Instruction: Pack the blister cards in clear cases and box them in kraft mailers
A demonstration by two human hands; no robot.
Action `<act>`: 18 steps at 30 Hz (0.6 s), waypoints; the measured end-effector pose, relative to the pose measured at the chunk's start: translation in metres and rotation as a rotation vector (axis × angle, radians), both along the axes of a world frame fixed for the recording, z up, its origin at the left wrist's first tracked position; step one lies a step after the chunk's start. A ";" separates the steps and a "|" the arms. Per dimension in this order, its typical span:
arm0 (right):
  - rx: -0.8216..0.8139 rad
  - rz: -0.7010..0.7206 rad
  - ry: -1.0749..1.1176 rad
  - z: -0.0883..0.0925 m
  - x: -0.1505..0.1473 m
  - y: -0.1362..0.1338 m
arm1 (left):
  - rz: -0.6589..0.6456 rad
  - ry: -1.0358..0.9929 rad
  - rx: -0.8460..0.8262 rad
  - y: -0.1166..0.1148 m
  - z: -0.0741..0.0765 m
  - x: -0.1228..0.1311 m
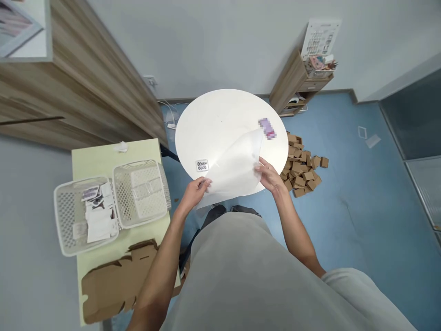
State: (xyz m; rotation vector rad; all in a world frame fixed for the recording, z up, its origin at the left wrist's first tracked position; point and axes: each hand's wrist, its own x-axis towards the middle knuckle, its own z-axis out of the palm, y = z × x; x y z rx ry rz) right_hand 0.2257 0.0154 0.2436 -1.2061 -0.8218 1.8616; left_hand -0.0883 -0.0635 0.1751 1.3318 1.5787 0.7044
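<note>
Left hand (200, 185) and right hand (267, 174) each gripping an edge of a translucent sheet (234, 165), over a white table (223, 108), small packet (202, 165) near the left hand.

A white basket (65, 216) is set across the left edge of the desk (86, 158), with papers (99, 225) piled inside it; beside it, a second basket (122, 202) is placed at the right edge. A white scrap (121, 147) is seen at the far edge, and flattened cardboard (113, 287) is laid along the near edge. Small boxes (303, 168) are heaped on the floor (351, 207). Against the wall (241, 46), a rack (287, 82) is topped by a third basket (320, 73), behind which a chart (320, 37) is propped. A framed picture (20, 43) is laid on a cabinet (103, 87), close to its corner, and a socket (150, 80) is mounted on the wall
</note>
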 end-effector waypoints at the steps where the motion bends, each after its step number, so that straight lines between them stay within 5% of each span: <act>1: -0.013 -0.017 0.005 -0.003 -0.003 0.001 | -0.028 -0.001 -0.018 0.006 -0.003 -0.004; 10: -0.046 -0.248 -0.069 -0.028 -0.049 0.040 | 0.001 -0.021 -0.144 0.030 -0.017 -0.030; 14: 0.013 -0.268 -0.245 -0.045 -0.055 0.104 | 0.044 -0.103 -0.301 0.035 -0.029 -0.034; 18: 0.037 -0.215 -0.263 -0.079 -0.064 0.196 | 0.132 -0.238 -0.292 0.044 -0.038 -0.023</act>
